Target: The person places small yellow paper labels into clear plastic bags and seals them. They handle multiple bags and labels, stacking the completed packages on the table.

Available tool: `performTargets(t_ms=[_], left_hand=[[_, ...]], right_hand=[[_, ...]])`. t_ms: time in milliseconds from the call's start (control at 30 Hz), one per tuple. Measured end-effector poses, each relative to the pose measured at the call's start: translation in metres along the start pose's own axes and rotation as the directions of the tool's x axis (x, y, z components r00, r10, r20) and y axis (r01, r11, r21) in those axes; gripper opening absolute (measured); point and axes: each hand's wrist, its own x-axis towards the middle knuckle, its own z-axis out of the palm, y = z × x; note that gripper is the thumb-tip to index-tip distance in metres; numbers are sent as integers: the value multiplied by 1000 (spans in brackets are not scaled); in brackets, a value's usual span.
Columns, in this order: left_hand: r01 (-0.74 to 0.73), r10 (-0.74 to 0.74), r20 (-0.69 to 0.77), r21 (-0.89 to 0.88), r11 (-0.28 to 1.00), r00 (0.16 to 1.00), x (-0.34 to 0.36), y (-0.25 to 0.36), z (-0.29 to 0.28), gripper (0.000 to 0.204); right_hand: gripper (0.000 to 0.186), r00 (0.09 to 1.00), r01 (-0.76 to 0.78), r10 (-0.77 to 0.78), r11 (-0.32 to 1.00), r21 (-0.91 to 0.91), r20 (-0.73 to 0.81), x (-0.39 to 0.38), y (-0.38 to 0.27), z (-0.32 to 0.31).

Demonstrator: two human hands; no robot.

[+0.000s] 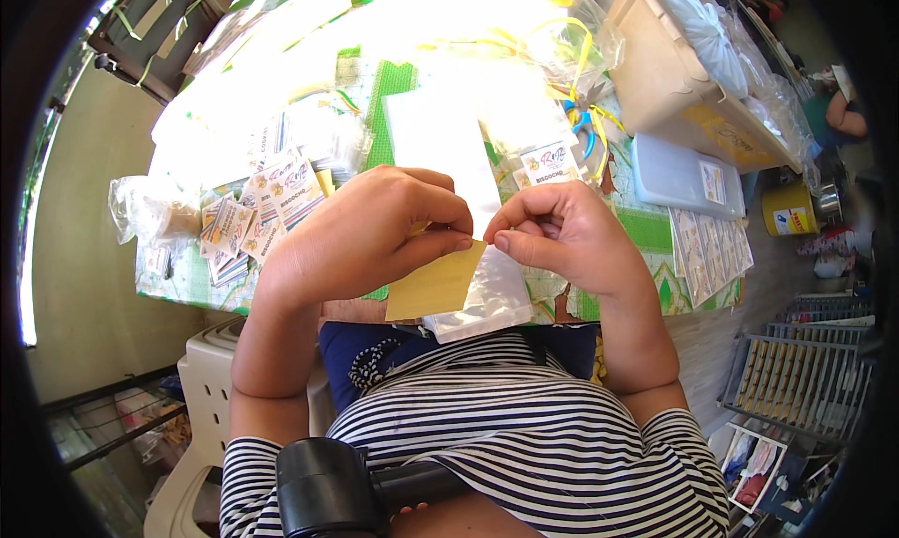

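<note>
My left hand (pixel 370 224) is closed in a pinch on the upper edge of a yellow paper sheet (pixel 433 287), perhaps a label's backing. The thumb and forefinger of my right hand (pixel 576 238) pinch together at the sheet's upper right corner. Whether a label is between those fingertips is too small to tell. Under the sheet, a clear plastic pouch (pixel 487 311) lies at the table's near edge. A pile of printed labels (pixel 276 201) is just left of my left hand, and another printed label (pixel 546 166) lies beyond my right hand.
Blue-handled scissors (pixel 588 131) lie among yellow ribbons. At the right stand a large beige bin (pixel 674 79) and a pale blue lidded box (pixel 670 177), with label sheets (pixel 712 252) near it. A wrapped roll (pixel 169 208) is at the left edge. Strong glare washes out the far table.
</note>
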Motion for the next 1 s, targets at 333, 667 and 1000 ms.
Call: performTargets(t_ms=[333,667,1000], left_hand=[[7,-7,24,-27,1000,1000,2,1,0,10],[-2,3,28,-18,1000,1000,2,4,-2,13],[27,-27,-18,26,999,999,0,5,2,15]], right_hand=[[14,994,5,-15,995,97,107,7,8,-5],[15,993,-48,35,992,113,111,5,2,-5],[12,991,72,-94,974,-217,-96,-2,-8,11]])
